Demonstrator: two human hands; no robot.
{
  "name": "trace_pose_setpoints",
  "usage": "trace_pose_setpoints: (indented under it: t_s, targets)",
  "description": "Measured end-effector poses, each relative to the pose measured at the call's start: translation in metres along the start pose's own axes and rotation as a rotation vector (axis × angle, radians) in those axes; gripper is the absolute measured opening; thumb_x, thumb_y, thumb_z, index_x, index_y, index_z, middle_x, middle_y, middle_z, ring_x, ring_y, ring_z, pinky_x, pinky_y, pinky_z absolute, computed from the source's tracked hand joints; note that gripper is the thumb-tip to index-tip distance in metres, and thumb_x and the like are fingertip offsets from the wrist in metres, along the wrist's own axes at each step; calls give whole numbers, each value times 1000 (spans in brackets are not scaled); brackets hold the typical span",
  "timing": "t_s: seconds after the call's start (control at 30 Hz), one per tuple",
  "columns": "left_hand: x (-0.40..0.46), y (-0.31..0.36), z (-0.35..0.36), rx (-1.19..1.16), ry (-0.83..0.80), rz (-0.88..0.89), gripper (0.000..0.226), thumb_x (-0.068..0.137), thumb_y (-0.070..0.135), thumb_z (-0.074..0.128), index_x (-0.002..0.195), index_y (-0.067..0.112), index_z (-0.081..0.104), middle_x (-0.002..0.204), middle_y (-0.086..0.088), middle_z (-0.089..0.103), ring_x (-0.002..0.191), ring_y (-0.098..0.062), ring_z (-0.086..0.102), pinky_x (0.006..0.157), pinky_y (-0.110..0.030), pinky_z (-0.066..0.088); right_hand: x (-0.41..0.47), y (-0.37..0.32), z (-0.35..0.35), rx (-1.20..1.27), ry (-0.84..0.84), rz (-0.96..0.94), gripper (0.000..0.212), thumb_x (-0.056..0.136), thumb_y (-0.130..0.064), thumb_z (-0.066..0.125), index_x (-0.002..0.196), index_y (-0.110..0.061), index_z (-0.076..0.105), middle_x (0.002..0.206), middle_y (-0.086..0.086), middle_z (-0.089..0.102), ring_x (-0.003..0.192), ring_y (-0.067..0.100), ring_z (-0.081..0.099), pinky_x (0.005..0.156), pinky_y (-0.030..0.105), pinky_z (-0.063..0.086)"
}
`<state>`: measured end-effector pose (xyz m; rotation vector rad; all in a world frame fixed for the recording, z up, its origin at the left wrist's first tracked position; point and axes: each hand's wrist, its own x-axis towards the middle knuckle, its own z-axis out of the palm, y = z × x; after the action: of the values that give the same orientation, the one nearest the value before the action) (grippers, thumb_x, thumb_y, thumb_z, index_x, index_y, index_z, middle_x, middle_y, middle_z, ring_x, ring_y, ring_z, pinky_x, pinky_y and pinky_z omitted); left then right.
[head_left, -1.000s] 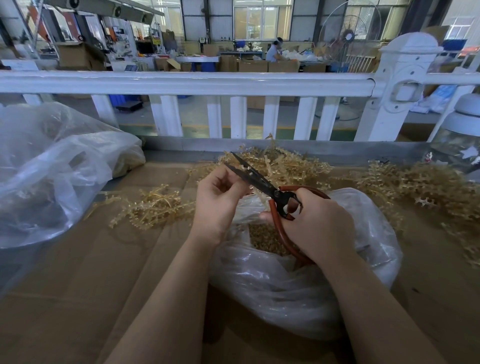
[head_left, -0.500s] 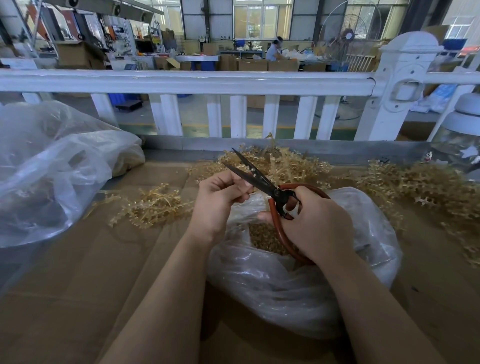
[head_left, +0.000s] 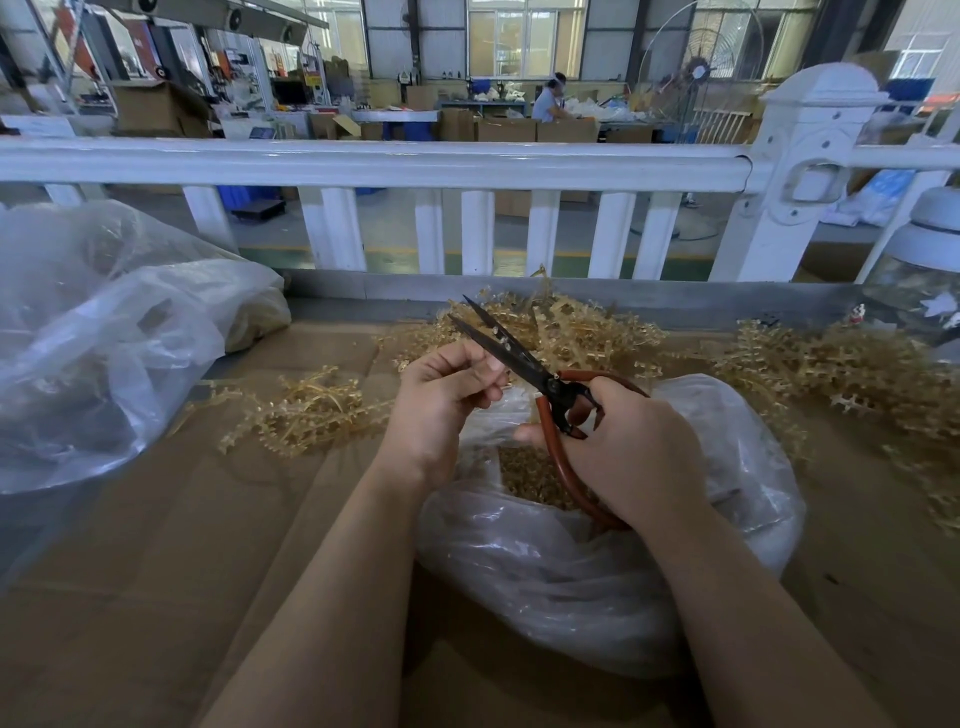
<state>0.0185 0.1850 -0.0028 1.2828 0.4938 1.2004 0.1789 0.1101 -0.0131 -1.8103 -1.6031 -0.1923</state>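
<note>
My right hand (head_left: 631, 447) grips the red handles of black-bladed scissors (head_left: 511, 353), whose blades stand slightly apart and point up and left. My left hand (head_left: 444, 395) has its fingers curled next to the lower blade and pinches something small that I cannot make out. Both hands hover over an open clear plastic bag (head_left: 571, 571) holding small golden cut pieces (head_left: 535, 478). A heap of golden plastic sprigs (head_left: 566, 332) lies just behind the scissors.
Cardboard (head_left: 156, 545) covers the table. More golden sprigs lie at the left (head_left: 306, 410) and the right (head_left: 852, 374). A large plastic bag (head_left: 104, 332) fills the left side. A white railing (head_left: 374, 161) runs behind the table; a glass jar (head_left: 924, 291) stands far right.
The scissors have shifted slightly and the blades have come closer together. My left hand's fingers have curled in tighter beside the lower blade.
</note>
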Motion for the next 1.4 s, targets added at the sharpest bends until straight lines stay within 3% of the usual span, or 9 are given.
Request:
trace_pose_setpoints:
  t_s: [0.13,0.27,0.4,0.5,0.63,0.7,0.9,1.13,1.4]
  targets:
    - [1,-2,1,15,136,-59,25,92,-8,49,75,6,60,64,-3,59,57,-11,49,58,-21,40,0,0,-1,-28,-58,8,86,59,-100,28,96,-32,65,65,-25,49,57,-5,41,52,12,33]
    - [3,-2,1,-50,252,-119,20,93,-2,53,75,6,57,61,-3,59,54,-11,49,56,-23,40,0,1,-2,5,-76,25,63,67,-92,44,88,-35,62,61,-24,49,57,-5,44,51,12,31]
    - [3,-2,2,-21,208,-154,25,93,0,55,69,9,57,61,-1,60,54,-11,51,55,-22,43,1,3,1,163,-31,129,51,78,-71,65,63,-25,53,52,-9,55,53,4,53,46,22,34]
    - [3,-4,4,43,150,-180,21,93,1,56,73,9,60,64,-2,62,56,-11,54,56,-21,45,3,2,1,303,-14,208,48,81,-66,68,67,-21,63,56,-6,62,56,8,60,50,28,47]
    - [1,-5,5,124,81,-189,20,92,0,57,75,9,60,66,-3,65,58,-11,56,57,-19,46,5,4,2,448,4,261,42,82,-57,71,65,-19,66,55,-6,62,54,8,59,52,26,42]
    - [1,-5,7,153,61,-182,21,92,-2,57,76,11,60,66,-2,65,58,-11,56,57,-18,46,6,4,3,495,1,276,41,84,-54,72,65,-17,67,57,-3,64,54,10,60,54,33,49]
    - [0,-6,8,193,34,-165,6,93,-4,57,90,2,57,67,-4,64,60,-13,57,61,-21,48,6,0,4,484,-9,275,39,87,-49,71,68,-16,68,60,1,66,62,19,64,65,46,56]
    - [0,-7,11,243,33,-178,6,92,-3,59,91,2,56,67,-5,64,58,-12,57,59,-21,47,5,-2,3,473,68,253,33,92,-36,68,67,-15,64,59,-2,63,61,18,60,61,43,53]
    - [2,-8,8,165,181,-160,7,91,7,67,88,12,63,69,6,66,61,-11,61,59,-22,52,3,-6,1,464,79,208,29,89,-35,69,73,-11,66,62,-1,64,63,19,61,61,43,54]
